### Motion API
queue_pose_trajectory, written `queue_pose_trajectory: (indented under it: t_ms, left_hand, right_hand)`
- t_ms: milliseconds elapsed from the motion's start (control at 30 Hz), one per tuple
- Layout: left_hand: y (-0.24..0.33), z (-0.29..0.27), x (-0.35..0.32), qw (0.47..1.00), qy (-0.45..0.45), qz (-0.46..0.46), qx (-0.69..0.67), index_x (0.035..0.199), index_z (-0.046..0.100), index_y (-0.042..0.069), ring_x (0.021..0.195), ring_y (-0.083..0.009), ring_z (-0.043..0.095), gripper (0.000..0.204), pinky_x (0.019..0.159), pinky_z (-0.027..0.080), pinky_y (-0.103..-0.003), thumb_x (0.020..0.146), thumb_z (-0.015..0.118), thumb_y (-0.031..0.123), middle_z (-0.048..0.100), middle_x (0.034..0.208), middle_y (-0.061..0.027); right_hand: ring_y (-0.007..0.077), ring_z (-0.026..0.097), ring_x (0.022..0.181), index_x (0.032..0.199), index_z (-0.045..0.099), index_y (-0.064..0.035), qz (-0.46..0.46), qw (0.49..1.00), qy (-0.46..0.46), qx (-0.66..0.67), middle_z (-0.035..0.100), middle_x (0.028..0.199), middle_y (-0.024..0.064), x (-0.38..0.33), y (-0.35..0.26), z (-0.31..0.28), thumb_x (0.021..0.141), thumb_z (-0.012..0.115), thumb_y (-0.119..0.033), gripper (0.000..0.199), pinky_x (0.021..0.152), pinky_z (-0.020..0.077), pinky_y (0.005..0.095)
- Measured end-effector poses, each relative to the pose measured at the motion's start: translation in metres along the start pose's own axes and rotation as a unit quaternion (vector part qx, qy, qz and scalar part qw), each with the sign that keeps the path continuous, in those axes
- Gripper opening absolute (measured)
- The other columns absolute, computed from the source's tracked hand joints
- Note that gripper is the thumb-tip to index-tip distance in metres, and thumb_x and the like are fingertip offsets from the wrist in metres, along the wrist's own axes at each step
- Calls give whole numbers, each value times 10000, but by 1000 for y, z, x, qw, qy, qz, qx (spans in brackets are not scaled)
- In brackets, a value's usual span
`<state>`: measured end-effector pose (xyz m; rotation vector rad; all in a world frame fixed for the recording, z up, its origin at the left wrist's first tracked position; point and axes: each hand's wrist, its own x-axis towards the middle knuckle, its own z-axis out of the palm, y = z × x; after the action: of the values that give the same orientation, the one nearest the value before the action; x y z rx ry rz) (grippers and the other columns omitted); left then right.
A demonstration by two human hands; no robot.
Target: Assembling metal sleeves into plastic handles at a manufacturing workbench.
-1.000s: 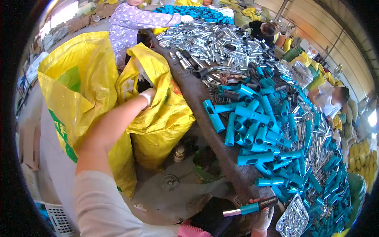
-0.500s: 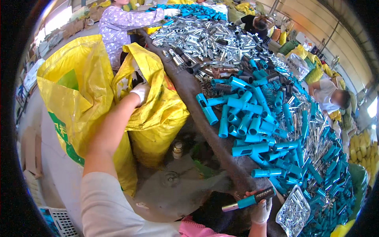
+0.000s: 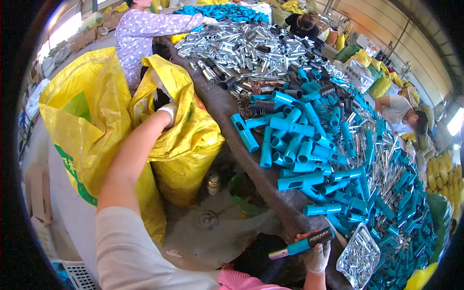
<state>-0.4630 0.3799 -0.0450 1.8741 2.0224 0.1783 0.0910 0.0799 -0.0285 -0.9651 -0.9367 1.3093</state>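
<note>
In a white glove, my left hand (image 3: 169, 114) reaches down into the mouth of a yellow woven bag (image 3: 186, 166); its fingers are hidden inside. My right hand (image 3: 316, 258), also gloved with some fingertips bare, is closed around a tube-shaped handle (image 3: 300, 245) with a teal body, a black sleeve and a silvery end pointing left. Just beyond it on the table lies a heap of teal slotted tubes (image 3: 299, 150). Beside my right hand sits a white tray (image 3: 342, 263) of small metal pins.
A taller yellow bag (image 3: 82, 125) stands open at the left. Shiny metal tubes (image 3: 241, 48) cover the far table, which has a brown raised edge (image 3: 227, 113). One person in a purple patterned sleeve (image 3: 164, 23) reaches over it; two others are across. A small brass-coloured canister (image 3: 213, 183) is below.
The view has shifted slightly, so most things sit a little further left. My left hand has sunk slightly within the bag's mouth. My right hand keeps hold of the tube-shaped handle.
</note>
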Motion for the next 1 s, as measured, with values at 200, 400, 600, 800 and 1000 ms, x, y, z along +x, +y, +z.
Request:
queue_pose_trajectory:
  t_ms: [200, 400, 600, 800, 1000]
  left_hand:
    - [24, 26, -11, 998, 23, 2, -56, 1207, 540, 38, 1121, -288, 519, 534, 904, 425, -399, 772, 645, 329, 520, 1269, -186]
    - [5, 21, -4, 991, 49, -4, -124, 1226, 525, 36, 1125, -283, 512, 552, 911, 420, -396, 779, 644, 338, 514, 1277, -182]
    - [32, 8, -14, 906, -108, -87, -399, 1168, 575, 12, 1042, -291, 535, 444, 872, 427, -390, 883, 519, 349, 582, 1183, -168]
    - [-34, 37, 2, 992, 78, 7, -95, 1034, 643, -8, 918, -311, 576, 393, 850, 424, -383, 882, 511, 329, 638, 1044, -195]
    - [-18, 47, 19, 946, 117, -159, -258, 1131, 598, 27, 1003, -335, 571, 485, 848, 428, -388, 878, 487, 426, 595, 1141, -205]
  right_hand:
    - [344, 621, 901, 1172, 433, -55, -10, 1000, 12, -11, 604, 967, 161, -1, -1, 0, 757, 710, -442, 631, 807, 508, 501]
    - [332, 622, 880, 1158, 436, -36, -16, 1000, 18, -9, 604, 983, 173, 0, 2, -3, 751, 714, -443, 639, 839, 494, 528]
    - [347, 621, 881, 1173, 430, -67, -23, 999, 25, -17, 593, 959, 158, -1, 5, -6, 742, 721, -451, 646, 768, 522, 481]
    - [335, 604, 924, 1166, 438, -50, -2, 999, -14, 33, 596, 1007, 174, -3, 9, -4, 766, 715, -395, 596, 886, 459, 556]
    - [342, 621, 893, 1168, 443, -54, -23, 1000, -14, 11, 598, 957, 168, -1, 4, -9, 765, 716, -411, 604, 798, 515, 485]
